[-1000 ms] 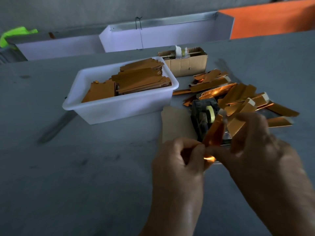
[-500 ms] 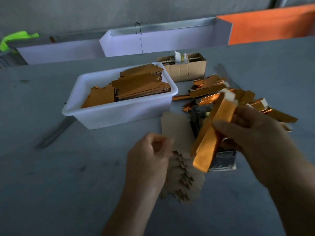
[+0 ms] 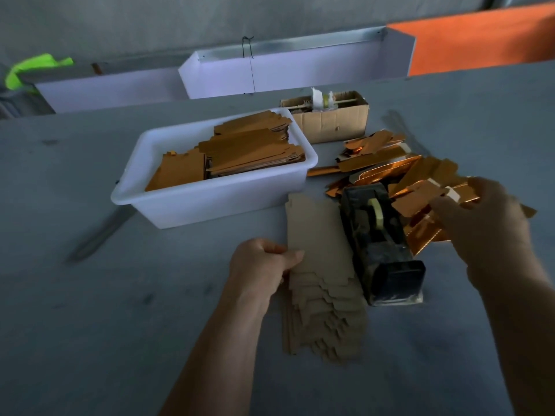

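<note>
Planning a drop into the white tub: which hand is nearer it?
Left. The left hand grips the beige card stack just in front of the white tub; the right hand holds a gold box off to the right, past the tape dispenser.

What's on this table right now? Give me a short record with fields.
Left hand: pinches edge of tan card stack
Right hand: on gold box pile, grip unclear
Between them: black tape dispenser
White tub: flat gold cards
Behind: cardboard box
</note>
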### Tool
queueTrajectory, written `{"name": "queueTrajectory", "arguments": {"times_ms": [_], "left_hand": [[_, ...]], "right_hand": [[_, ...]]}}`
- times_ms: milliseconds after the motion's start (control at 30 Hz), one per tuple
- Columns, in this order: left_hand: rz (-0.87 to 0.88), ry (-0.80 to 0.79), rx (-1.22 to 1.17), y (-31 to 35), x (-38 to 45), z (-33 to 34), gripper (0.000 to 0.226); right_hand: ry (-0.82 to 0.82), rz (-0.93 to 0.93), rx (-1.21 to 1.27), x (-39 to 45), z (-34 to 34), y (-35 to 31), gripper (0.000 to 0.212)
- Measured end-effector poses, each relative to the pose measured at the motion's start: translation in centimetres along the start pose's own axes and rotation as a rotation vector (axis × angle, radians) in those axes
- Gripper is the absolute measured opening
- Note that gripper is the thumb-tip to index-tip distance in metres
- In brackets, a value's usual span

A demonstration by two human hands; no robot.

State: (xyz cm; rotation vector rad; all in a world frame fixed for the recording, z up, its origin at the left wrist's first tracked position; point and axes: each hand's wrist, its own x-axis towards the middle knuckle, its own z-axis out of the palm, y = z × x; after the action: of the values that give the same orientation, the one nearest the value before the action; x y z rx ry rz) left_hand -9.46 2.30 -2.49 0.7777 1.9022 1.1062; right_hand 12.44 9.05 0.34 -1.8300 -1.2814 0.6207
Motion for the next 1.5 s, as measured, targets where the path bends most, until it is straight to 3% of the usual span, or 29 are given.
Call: {"name": "queueTrajectory", "arguments": {"times_ms": [333,433,500,600,700,900,1000,1233,1500], "left_hand": [[0.093,-0.031,-0.019,0.2,-0.4,-1.6,0.024],[0.285,0.132,0.137,0.3,-1.0,-2.1,0.017],[0.378,0.225,0.120,0.6,-1.7,-2.5,0.016],[0.394,0.162,-0.029,1.3,-3.2,-3.1,0.025],[0.391,0.079,-0.069,1.6,-4.8,-3.4,0.021],[0.385,-0.051,-0.167,2.0,-6.9,-3.8,0.013],[0.397,-0.039,-0.194,2.0,-7.2,-3.9,0.014],[0.365,0.018,-0.286,1.7,-7.2,-3.4,0.015],[0.264,0.020,-0.549,1.1,-8.0,-1.6,0.023]], "right_hand": [[0.121,-0.461,-0.041,-4.9,-1.1,-1.5,0.030],[0.107,-0.508,-0.046,-6.1,-1.1,-1.7,0.034],[0.090,-0.515,-0.019,-7.0,-1.1,-1.9,0.035],[0.032,-0.523,0.039,-8.5,-1.0,-2.0,0.033],[-0.133,-0.425,0.159,-10.1,-0.7,-2.6,0.034],[-0.609,-0.039,0.674,-10.9,0.3,-3.4,0.039],[-0.616,0.081,0.784,-10.8,1.1,-3.1,0.041],[-0.618,0.102,0.870,-11.2,1.8,-2.6,0.018],[-0.625,0.116,0.912,-11.5,1.8,-2.5,0.021]]}}
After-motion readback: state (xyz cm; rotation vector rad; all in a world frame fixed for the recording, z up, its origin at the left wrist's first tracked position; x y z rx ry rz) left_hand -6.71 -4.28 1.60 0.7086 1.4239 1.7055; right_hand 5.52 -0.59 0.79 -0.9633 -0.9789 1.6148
